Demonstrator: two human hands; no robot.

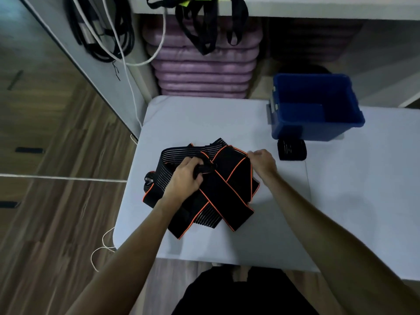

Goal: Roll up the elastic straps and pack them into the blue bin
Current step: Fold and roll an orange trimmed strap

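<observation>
A loose heap of black elastic straps (222, 196) with orange edging lies in the middle of the white table (186, 119). My left hand (185, 178) grips a bunched part of a strap on top of the heap. My right hand (261, 162) pinches an orange-edged strap end at the heap's far right corner. One rolled black strap (291, 149) stands on the table just in front of the blue bin (318, 130). The bin sits at the table's far right, and the part of its inside that shows is bare.
Purple mats (202, 71) are stacked under a shelf behind the table. Black straps (204, 30) hang from the shelf edge, and cables (106, 30) hang on the left panel. A white cord (102, 246) trails on the wooden floor to the left.
</observation>
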